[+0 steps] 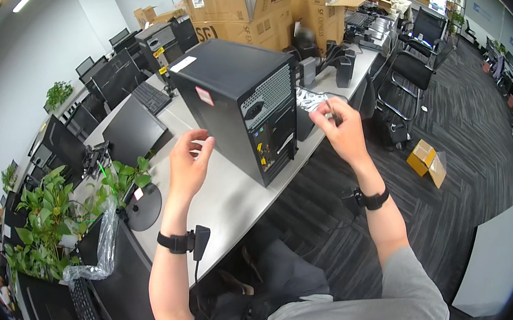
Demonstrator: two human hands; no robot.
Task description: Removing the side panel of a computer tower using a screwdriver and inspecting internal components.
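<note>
A black desktop computer tower [220, 120] stands upright on the light table [212, 219], with its rear panel of ports and vents turned toward my right. Just left of the tower, near its side panel, my left hand [190, 161] hovers with curled fingers, thumb and fingertips apart and nothing between them. My right hand [343, 130] is raised beyond the table edge, right of the rear panel and apart from it. Its fingers are pinched together around something small and dark, too small to name. Black straps with small devices circle both wrists.
Open cardboard boxes [247, 25] stand behind the tower, beside another black tower [158, 48]. Leafy plants [48, 215], monitors and a keyboard [87, 312] crowd the left. A small open carton [424, 157] lies on the dark carpet at right, near a black chair [411, 73].
</note>
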